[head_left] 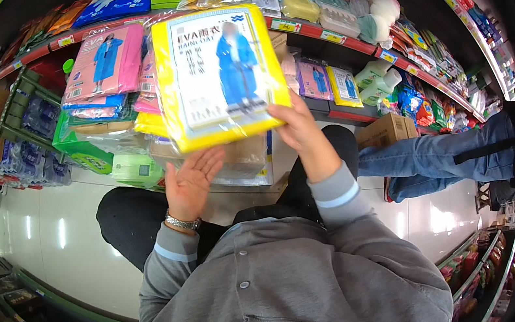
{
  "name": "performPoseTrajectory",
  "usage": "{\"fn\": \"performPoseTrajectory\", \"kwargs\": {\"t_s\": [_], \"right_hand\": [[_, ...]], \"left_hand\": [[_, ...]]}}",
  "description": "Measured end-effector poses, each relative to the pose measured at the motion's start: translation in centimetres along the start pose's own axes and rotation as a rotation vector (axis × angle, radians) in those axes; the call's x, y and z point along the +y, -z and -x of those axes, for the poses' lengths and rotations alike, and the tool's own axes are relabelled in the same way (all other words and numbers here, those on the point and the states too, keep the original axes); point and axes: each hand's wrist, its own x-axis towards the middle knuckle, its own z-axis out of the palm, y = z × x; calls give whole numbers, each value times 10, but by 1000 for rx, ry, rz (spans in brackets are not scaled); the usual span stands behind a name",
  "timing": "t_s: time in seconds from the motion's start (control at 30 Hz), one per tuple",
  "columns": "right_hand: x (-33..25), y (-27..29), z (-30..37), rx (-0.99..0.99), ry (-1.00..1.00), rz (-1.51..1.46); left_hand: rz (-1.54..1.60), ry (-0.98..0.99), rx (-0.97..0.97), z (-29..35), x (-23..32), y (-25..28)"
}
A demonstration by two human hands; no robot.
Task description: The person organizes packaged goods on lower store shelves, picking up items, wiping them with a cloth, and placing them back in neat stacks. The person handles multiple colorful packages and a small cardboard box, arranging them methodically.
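A packaged raincoat point(205, 96) in a clear bag, yellow with a white card showing a figure in a blue coat, is held up in front of me. My right hand point(298, 125) grips its lower right corner, thumb on the front face. Just under its lower edge, my left hand point(191, 180) lies palm up with fingers apart, holding nothing. Left of it, a pink packaged raincoat point(104, 62) tops a stack of similar packs. On the lower shelf to the right stand a purple pack point(314, 80) and another yellow pack point(344, 87).
Soap boxes point(300, 9) line the shelf beyond. A green crate point(27, 101) and bottled-water packs point(27, 160) stand at left. Near my right knee is a cardboard box point(391, 129); beside it, another person's jeans-clad legs point(427, 153). Low shelving point(62, 314) runs behind me.
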Motion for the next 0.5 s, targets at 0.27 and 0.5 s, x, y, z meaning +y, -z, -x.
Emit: {"fn": "performPoseTrajectory", "kwargs": {"t_s": [0.27, 0.5], "right_hand": [[-5, 19, 85, -163, -287, 268], [14, -8, 32, -180, -169, 372]], "left_hand": [[-60, -60, 256, 15, 23, -31], [-71, -389, 429, 75, 60, -18]]}}
